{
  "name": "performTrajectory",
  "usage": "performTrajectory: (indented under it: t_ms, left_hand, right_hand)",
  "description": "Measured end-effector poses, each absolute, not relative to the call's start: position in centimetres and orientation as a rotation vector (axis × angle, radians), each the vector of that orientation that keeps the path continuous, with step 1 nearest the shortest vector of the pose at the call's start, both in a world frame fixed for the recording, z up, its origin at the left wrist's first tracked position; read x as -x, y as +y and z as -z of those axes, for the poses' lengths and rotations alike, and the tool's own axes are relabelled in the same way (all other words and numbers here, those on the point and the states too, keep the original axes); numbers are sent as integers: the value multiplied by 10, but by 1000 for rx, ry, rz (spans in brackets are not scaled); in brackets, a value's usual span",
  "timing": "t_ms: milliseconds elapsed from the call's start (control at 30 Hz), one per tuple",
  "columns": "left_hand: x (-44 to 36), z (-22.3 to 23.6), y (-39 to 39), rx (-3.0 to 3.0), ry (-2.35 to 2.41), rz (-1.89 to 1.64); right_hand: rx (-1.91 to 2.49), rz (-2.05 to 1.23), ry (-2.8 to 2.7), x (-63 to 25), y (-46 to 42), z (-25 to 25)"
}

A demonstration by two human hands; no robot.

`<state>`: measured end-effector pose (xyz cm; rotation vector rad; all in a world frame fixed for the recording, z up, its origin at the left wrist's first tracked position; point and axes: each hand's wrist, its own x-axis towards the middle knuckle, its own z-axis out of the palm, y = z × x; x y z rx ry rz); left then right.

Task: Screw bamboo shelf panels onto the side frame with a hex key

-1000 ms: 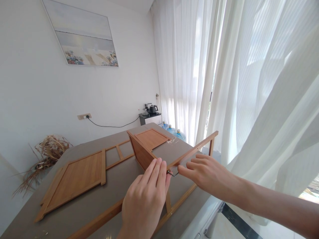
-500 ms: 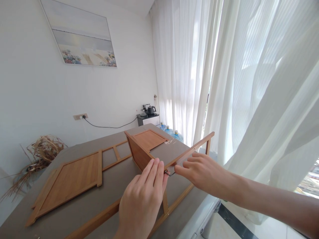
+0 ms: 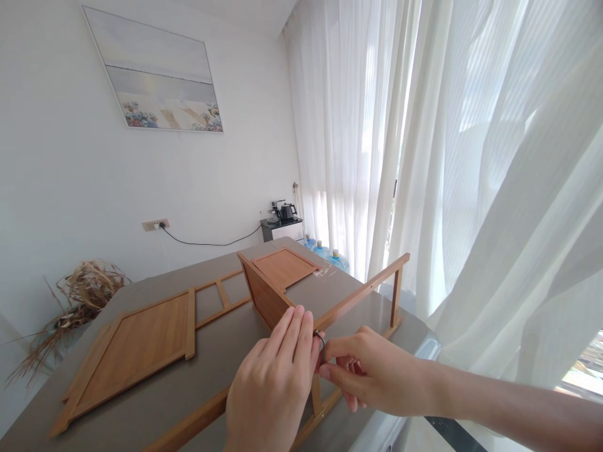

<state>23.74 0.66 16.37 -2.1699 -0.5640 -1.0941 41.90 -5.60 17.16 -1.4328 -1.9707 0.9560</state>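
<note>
My left hand [image 3: 276, 376] is closed over the joint where an upright wooden panel [image 3: 264, 289] meets a long wooden frame [image 3: 365, 292]. Its fingers lie together across the wood and hide most of the joint. Just right of those fingertips, a bent metal hex key [image 3: 322, 348] meets the side of the frame rail. My right hand [image 3: 372, 370] pinches the key's free arm, which hangs downward from the rail, between thumb and forefinger. The screw head itself is too small to make out.
A flat wooden panel [image 3: 136, 345] lies left on the grey-brown table [image 3: 217, 370], a ladder-like frame [image 3: 221, 292] behind it. Another panel [image 3: 285, 267] lies farther back. Beyond are water bottles [image 3: 335, 260], a kettle [image 3: 287, 212] and white curtains [image 3: 339, 125].
My right hand has moved down and now pinches the hex key's end. The key's free arm has swung from pointing right to pointing downward. My left hand stays on the joint.
</note>
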Motion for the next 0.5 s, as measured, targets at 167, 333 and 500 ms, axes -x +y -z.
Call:
performTrajectory:
  t_ms: [167,333,500]
  left_hand:
    - [-238,-164,6,2174,-559,1100]
    - [-239,-165,6,2151,-565,1121]
    - [-239,-166,5,2145,-567,1110]
  right_hand:
    - [1366,-893,-2013,-419,-55,-164]
    - [1267,-260,-2343,-421,-58,-158]
    - [1337,123,-2386,-433,-60,-164]
